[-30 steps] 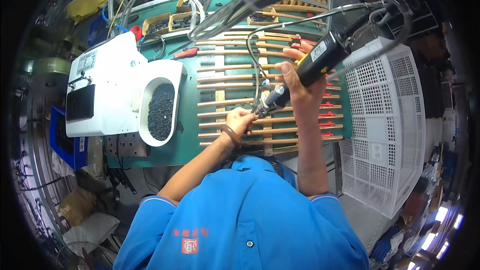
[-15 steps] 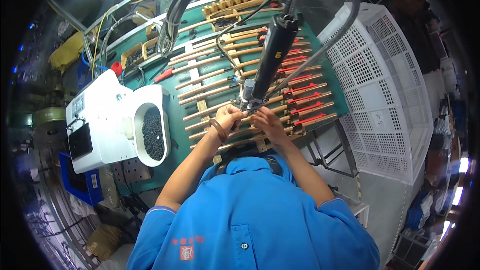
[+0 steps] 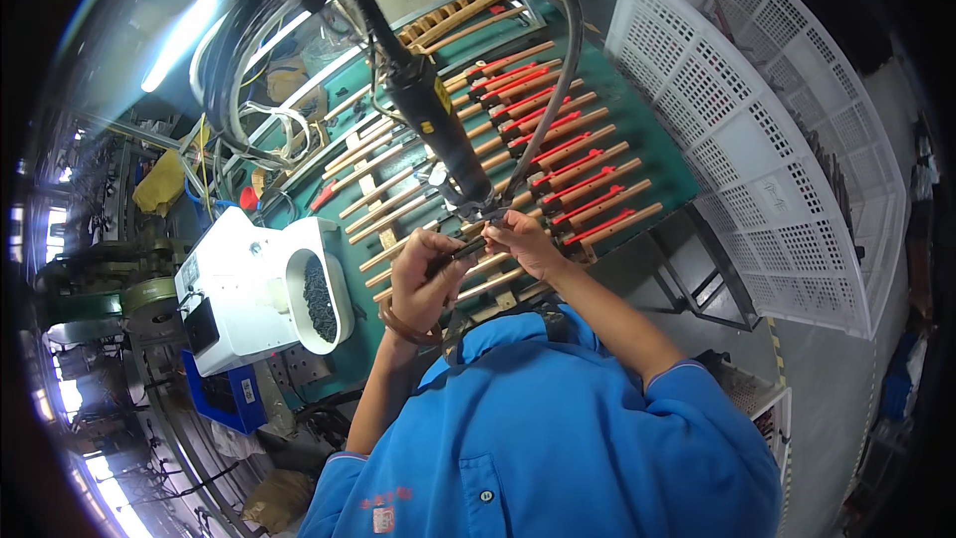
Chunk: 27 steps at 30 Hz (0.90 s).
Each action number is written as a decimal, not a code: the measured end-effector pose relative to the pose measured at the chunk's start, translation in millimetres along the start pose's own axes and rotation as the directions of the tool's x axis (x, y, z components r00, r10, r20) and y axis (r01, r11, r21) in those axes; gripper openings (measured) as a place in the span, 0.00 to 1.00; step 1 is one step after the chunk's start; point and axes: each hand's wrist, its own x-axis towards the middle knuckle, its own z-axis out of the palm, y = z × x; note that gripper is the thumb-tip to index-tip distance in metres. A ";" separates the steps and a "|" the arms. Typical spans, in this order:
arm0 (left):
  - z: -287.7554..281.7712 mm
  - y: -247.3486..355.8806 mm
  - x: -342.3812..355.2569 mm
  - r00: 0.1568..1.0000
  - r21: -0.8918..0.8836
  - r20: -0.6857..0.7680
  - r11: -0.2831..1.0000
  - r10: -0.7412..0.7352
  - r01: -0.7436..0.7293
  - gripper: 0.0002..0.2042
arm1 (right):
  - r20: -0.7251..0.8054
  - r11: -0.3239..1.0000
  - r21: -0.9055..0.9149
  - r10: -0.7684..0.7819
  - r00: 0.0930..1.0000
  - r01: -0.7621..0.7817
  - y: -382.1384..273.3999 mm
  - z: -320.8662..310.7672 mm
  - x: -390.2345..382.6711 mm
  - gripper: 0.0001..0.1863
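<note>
My left hand (image 3: 420, 279), with a brown bangle at its wrist, is closed round a slim dark part (image 3: 470, 248). Its far end points toward the fingers of my right hand (image 3: 525, 242). Those fingers are pinched together just under the tip of a black power screwdriver (image 3: 438, 125), which hangs at a tilt from a thick cable. What the right fingertips hold is too small to make out. Below both hands lie several wooden rods (image 3: 597, 197) in a row, with red strips (image 3: 560, 151) and black fittings along their right ends.
A white machine (image 3: 239, 284) with a bowl of small dark pieces (image 3: 319, 299) stands left on the green table (image 3: 637, 130). A blue bin (image 3: 224, 394) sits below it. Right of the table stands a large white perforated crate (image 3: 737, 139). Cables (image 3: 573, 30) loop overhead.
The view has turned and shifted. My left hand has drawn back from the screwdriver tip, and the dark part in it now shows. My right hand stays by the tip.
</note>
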 end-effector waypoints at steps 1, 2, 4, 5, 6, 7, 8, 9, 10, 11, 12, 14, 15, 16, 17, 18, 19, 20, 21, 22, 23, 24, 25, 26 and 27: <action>4.8 1.9 2.1 0.998 -0.164 0.015 0.985 -0.058 0.059 0.08 | 0.008 0.999 0.043 0.024 1.000 -0.024 -0.6 -4.4 -2.2 0.10; 9.4 -3.3 2.5 0.999 -0.374 0.031 0.926 -0.044 0.052 0.08 | 0.044 0.998 0.046 0.038 0.998 -0.040 -2.3 -10.4 -5.6 0.11; 18.6 -6.7 -0.2 0.997 -0.619 0.039 0.782 -0.060 0.071 0.09 | 0.047 0.998 0.020 0.058 0.997 -0.059 -7.0 -16.3 -16.3 0.11; 19.5 -8.2 -3.9 0.993 -0.689 0.045 0.717 -0.106 0.108 0.10 | 0.039 0.999 0.012 0.040 0.998 -0.040 -10.8 -15.3 -22.0 0.11; 18.2 -15.2 -7.9 0.992 -0.735 0.043 0.669 -0.119 0.112 0.09 | 0.029 0.998 -0.063 0.003 1.000 -0.002 -8.3 -20.1 -23.1 0.11; 14.9 -23.2 -12.1 0.991 -0.775 0.034 0.623 -0.126 0.106 0.09 | 0.030 0.997 -0.083 -0.008 1.000 0.010 -11.9 -19.2 -25.5 0.11; 12.4 -32.0 -14.8 0.996 -0.782 0.034 0.619 -0.084 0.079 0.09 | 0.028 0.994 -0.106 -0.019 0.999 0.021 -16.8 -19.0 -30.4 0.11; 9.8 -40.2 -17.4 0.999 -0.788 0.032 0.614 -0.043 0.052 0.09 | 0.027 0.991 -0.130 -0.029 0.999 0.032 -20.0 -19.1 -34.4 0.11; 9.5 -42.6 -18.4 0.999 -0.794 0.032 0.607 -0.002 0.027 0.09 | 0.010 0.992 -0.119 -0.033 0.999 0.034 -21.0 -20.0 -36.9 0.10; 8.8 -43.3 -20.1 0.999 -0.797 0.044 0.601 -0.030 0.053 0.10 | -0.011 0.993 -0.113 -0.046 0.999 0.045 -22.7 -21.3 -37.7 0.09; 8.4 -43.0 -21.7 0.997 -0.800 0.054 0.595 -0.058 0.078 0.10 | -0.033 0.993 -0.107 -0.059 0.998 0.055 -24.3 -22.2 -37.9 0.08; 15.1 -39.1 -29.9 0.986 -0.780 0.010 0.616 -0.166 0.112 0.12 | -0.068 0.992 -0.099 -0.088 0.994 0.081 -25.7 -23.8 -39.3 0.07; 18.9 -37.5 -30.3 0.980 -0.776 0.004 0.617 -0.201 0.130 0.12 | -0.060 0.991 -0.103 -0.087 0.994 0.080 -26.7 -24.8 -39.2 0.07; 22.5 -37.8 -31.5 0.972 -0.775 -0.002 0.615 -0.235 0.148 0.12 | -0.054 0.991 -0.110 -0.085 0.995 0.079 -27.6 -26.0 -40.1 0.08; 26.0 -39.0 -32.3 0.963 -0.773 -0.007 0.612 -0.270 0.166 0.13 | -0.049 0.990 -0.117 -0.083 0.995 0.077 -28.4 -27.0 -40.5 0.08; 29.2 -44.0 -32.9 0.957 -0.778 -0.003 0.602 -0.289 0.179 0.12 | -0.062 0.989 -0.121 -0.090 0.994 0.082 -28.3 -27.0 -39.6 0.08; 43.2 -38.7 -27.7 0.902 -0.757 -0.108 0.622 -0.418 0.197 0.12 | -0.055 0.989 -0.125 -0.090 0.994 0.083 -27.3 -29.9 -38.2 0.07; 47.0 -45.8 -21.7 0.871 -0.636 -0.156 0.722 -0.465 0.271 0.11 | -0.040 0.989 -0.123 -0.087 0.995 0.081 -24.9 -30.0 -36.6 0.07; 49.2 -57.3 -12.8 0.839 -0.499 -0.210 0.793 -0.503 0.350 0.10 | -0.026 0.989 -0.122 -0.084 0.996 0.080 -22.6 -30.3 -35.6 0.07; 57.2 -70.2 -1.4 0.838 -0.441 -0.288 0.841 -0.464 0.314 0.10 | -0.010 0.991 -0.104 -0.090 0.996 0.088 -23.1 -28.4 -36.0 0.08; 64.2 -80.2 7.4 0.831 -0.371 -0.368 0.886 -0.417 0.280 0.09 | 0.012 0.997 -0.049 -0.058 0.998 0.058 -21.1 -26.2 -36.8 0.08; 65.2 -90.9 14.3 0.847 -0.111 -0.455 0.961 -0.276 0.253 0.10 | 0.029 0.999 0.004 -0.035 0.999 0.035 -20.5 -26.0 -36.2 0.08; 65.0 -95.8 23.7 0.894 0.107 -0.439 0.982 -0.092 0.154 0.07 | 0.044 0.998 0.055 -0.013 0.999 0.011 -21.0 -27.0 -36.9 0.08; 62.7 -97.8 24.0 0.902 0.063 -0.408 0.982 -0.137 0.178 0.06 | 0.071 1.000 0.023 0.010 0.997 -0.012 -20.7 -26.9 -36.4 0.09; 58.2 -98.5 22.9 0.909 0.020 -0.375 0.979 -0.181 0.203 0.04 | 0.095 0.996 0.064 0.054 0.994 -0.060 -22.0 -28.5 -36.0 0.09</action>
